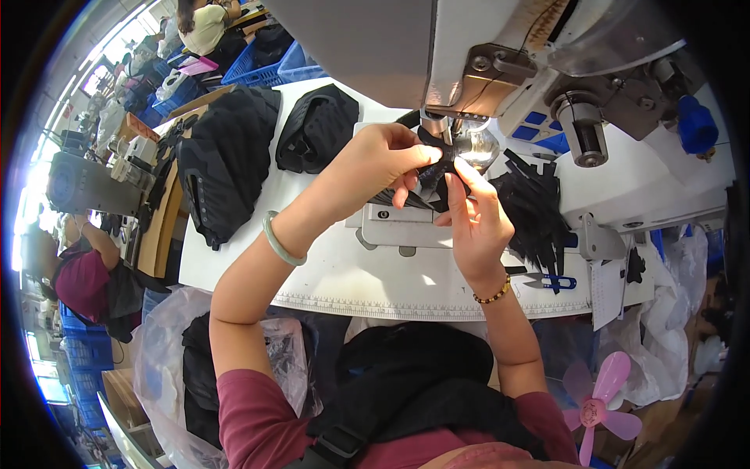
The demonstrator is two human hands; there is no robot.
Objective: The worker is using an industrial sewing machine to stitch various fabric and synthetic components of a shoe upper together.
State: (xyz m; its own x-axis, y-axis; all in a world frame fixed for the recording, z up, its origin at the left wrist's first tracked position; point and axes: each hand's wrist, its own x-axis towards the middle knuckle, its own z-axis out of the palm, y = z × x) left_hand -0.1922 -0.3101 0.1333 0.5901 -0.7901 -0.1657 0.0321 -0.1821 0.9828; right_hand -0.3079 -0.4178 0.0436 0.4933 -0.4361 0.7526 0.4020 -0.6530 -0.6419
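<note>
Close by the needle area of a sewing machine (433, 121), both my hands pinch a piece of black fabric (431, 184). My left hand (387, 160) grips it between thumb and forefinger from the left side. From the right, the thumb and fingers of my right hand (478, 215) close on the same piece. Part of the fabric lies behind my fingers, so its full shape is hidden. A heap of black strips (531, 199) rests just right of my right hand. Sewn black pieces (316, 129) sit on the white table (328, 270) to the left.
A larger black fabric stack (226, 160) lies at the table's left. Thread snips (556, 281) with a blue handle lie near the right front edge. A pink fan (595, 410) stands low right. A plastic bag (160, 344) hangs low left. Another person (82, 270) sits at far left.
</note>
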